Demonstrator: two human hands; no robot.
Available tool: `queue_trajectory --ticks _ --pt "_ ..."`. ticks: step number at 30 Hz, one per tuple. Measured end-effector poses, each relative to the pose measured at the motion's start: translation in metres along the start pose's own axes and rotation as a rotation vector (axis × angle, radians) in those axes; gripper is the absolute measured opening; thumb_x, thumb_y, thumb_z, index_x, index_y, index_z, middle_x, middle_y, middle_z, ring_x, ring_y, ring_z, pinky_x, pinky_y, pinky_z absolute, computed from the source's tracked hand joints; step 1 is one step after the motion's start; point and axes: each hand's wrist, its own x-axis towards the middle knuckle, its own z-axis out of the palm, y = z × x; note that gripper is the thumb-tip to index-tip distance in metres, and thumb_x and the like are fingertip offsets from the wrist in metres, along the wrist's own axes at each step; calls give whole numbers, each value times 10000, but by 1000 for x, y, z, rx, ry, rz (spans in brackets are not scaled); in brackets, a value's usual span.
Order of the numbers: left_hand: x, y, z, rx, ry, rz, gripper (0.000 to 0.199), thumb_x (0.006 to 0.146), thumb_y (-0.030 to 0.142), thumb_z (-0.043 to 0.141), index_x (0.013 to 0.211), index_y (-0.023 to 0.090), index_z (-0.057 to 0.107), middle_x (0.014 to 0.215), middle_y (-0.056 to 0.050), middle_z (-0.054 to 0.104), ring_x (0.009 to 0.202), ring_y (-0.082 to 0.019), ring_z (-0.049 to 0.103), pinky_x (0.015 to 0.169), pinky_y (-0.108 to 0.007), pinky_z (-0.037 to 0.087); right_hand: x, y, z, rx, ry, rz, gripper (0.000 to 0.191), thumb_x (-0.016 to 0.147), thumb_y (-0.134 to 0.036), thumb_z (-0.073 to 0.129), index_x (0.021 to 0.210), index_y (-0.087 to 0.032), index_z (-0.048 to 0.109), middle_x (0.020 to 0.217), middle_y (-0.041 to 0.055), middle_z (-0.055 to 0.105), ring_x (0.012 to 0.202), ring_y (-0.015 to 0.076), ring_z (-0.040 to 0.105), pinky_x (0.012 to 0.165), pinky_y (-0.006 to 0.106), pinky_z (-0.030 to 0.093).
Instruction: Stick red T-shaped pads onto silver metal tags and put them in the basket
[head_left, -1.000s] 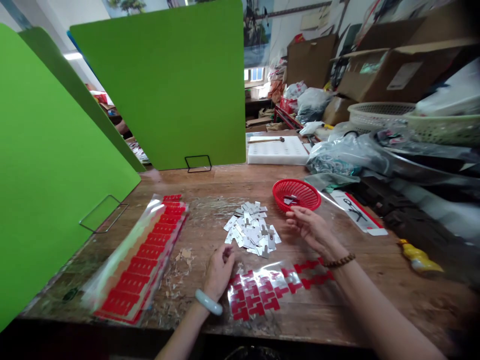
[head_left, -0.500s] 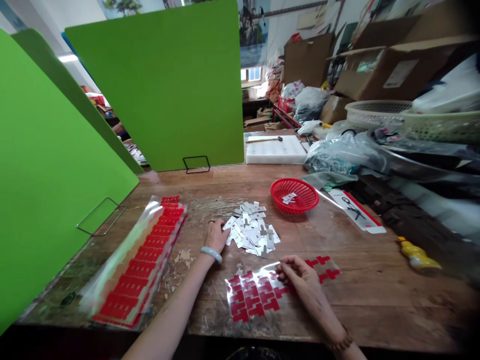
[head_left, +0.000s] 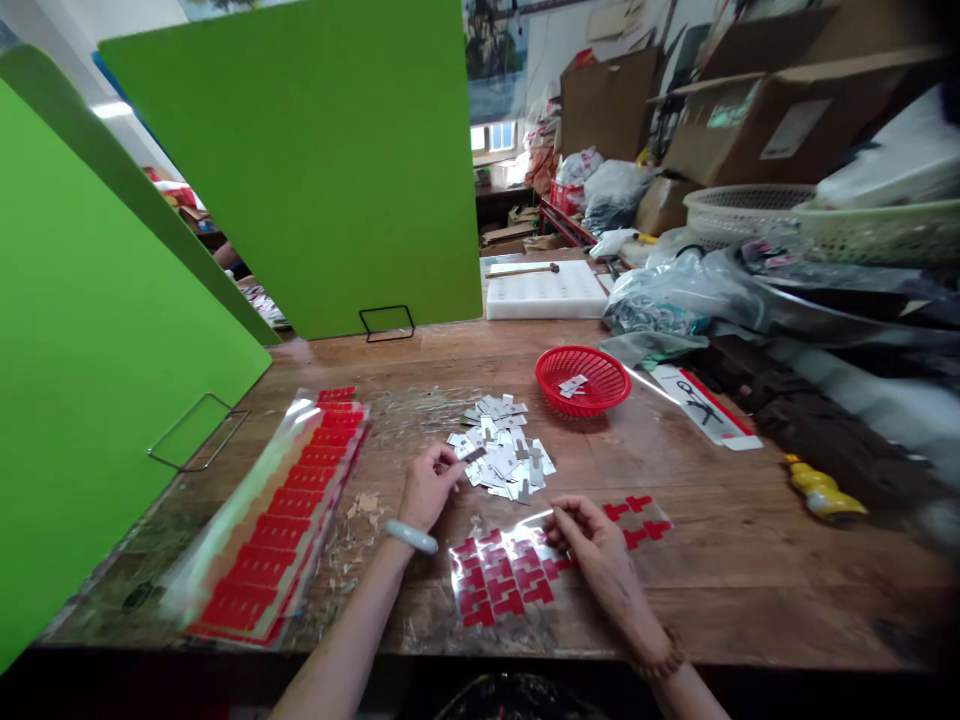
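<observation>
My left hand [head_left: 431, 485] pinches a small flat metal piece [head_left: 474, 455] at the left edge of a pile of similar whitish pieces [head_left: 506, 450]. Nearer the table's front edge lies a clear sheet with red T-shaped stickers [head_left: 499, 580]. My right hand [head_left: 589, 535] rests over that sheet, thumb and fingertips together at its upper edge; what they hold is too small to make out. To the right of my right hand, more red shapes [head_left: 637, 520] show on the clear film.
Red stickered sheets [head_left: 274, 525] are stacked at the left beside green boards [head_left: 300, 170]. Behind the pile sits a red basket [head_left: 583, 382] with a few pieces. A white block [head_left: 547, 292], a yellow bottle [head_left: 825, 490] and bagged items [head_left: 675, 295] stand farther back and right.
My left hand has drawn back slightly from the pile and lifted a metal piece in its fingertips. My right hand stays at the sheet. The view has shifted a little.
</observation>
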Motion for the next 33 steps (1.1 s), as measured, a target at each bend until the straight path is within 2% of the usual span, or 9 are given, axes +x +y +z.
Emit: queue_trajectory --ticks 3,5,8,10,14,19,25,29,33 --pt "-33 19 1 -91 -129 4 112 762 282 573 785 172 577 597 22 610 547 -132 587 543 -234 460 -5 -17 13 262 -96 131 301 793 -479 604 867 -187 595 727 18 634 566 117 562 530 236 437" --pt "-50 29 3 -178 -211 58 65 748 215 586 790 168 604 725 -10 649 682 -148 612 653 -256 478 -10 -25 20 419 -208 247 333 787 -497 603 898 -184 587 725 18 630 537 103 559 486 212 420" --pt "-64 36 5 -197 -278 107 74 747 150 565 775 173 629 818 -30 662 806 -169 608 765 -280 468 -16 -31 27 499 -368 353 310 760 -427 665 920 -173 587 671 -6 603 502 78 532 462 183 398" --pt "-70 37 9 -204 -293 108 105 752 139 553 802 181 636 864 -36 666 828 -173 609 786 -283 466 -19 -30 29 509 -401 368 293 722 -342 720 924 -174 590 652 -29 577 492 63 501 457 171 384" --pt "-81 35 19 -331 -178 -38 270 783 219 576 1052 203 585 923 -37 665 787 -164 626 733 -273 490 -23 -20 32 523 -311 307 369 679 -269 758 999 -182 595 659 -45 555 532 63 497 478 166 383" --pt "-100 36 32 -575 -196 -272 318 852 428 493 962 164 633 933 -60 679 836 -184 637 755 -279 501 -26 -8 39 415 -92 212 435 653 -325 771 1026 -187 596 671 -36 598 533 85 518 499 198 402" --pt "-107 37 40 -704 -126 -322 281 803 408 586 873 141 639 707 -11 652 662 -146 625 634 -245 506 -33 -13 49 225 -147 169 354 696 -440 712 896 -183 577 625 -7 635 549 132 590 500 220 432" --pt "-101 27 34 -792 -93 -441 279 753 400 649 833 134 624 784 -38 669 661 -135 652 641 -247 531 -30 -8 34 46 -59 32 302 777 -434 631 965 -205 574 696 7 634 604 152 590 555 257 459" --pt "-99 16 30 -714 -67 -463 346 698 415 691 882 128 637 778 -46 678 602 -125 656 582 -236 542 -25 2 11 -245 42 -139 183 818 -378 581 864 -208 633 730 33 628 670 189 565 627 302 454"
